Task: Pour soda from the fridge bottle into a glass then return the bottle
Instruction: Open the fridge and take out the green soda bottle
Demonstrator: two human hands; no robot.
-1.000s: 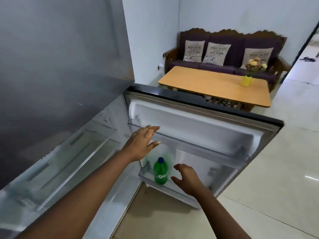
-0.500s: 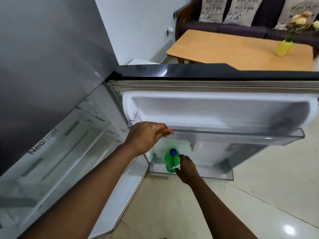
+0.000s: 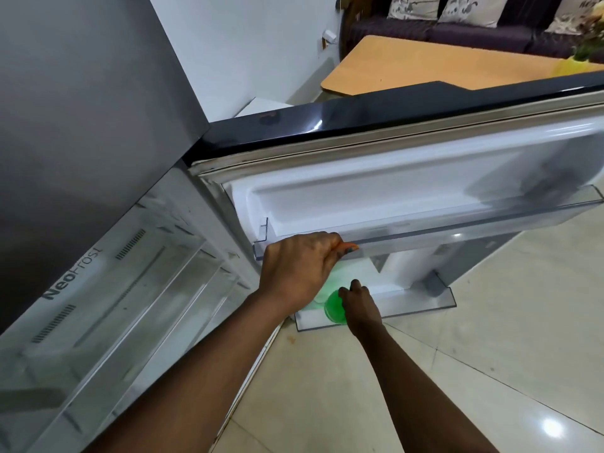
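Soda bottle (image 3: 334, 309), smooth green plastic and round, stands upright in the clear lower door bin (image 3: 421, 300), its long axis pointing almost straight at the camera. Leftmost, the left hand (image 3: 299, 268) curls its fingers over the translucent upper door shelf (image 3: 457, 232). Just right of it and lower, the right hand (image 3: 361, 305), the nearer one, wraps the bottle's top from the right; lifting looks likely to come next.

Green bottle (image 3: 334, 309), white door (image 3: 408, 191) lining, purple sofa (image 3: 457, 31), tan table (image 3: 441, 65).
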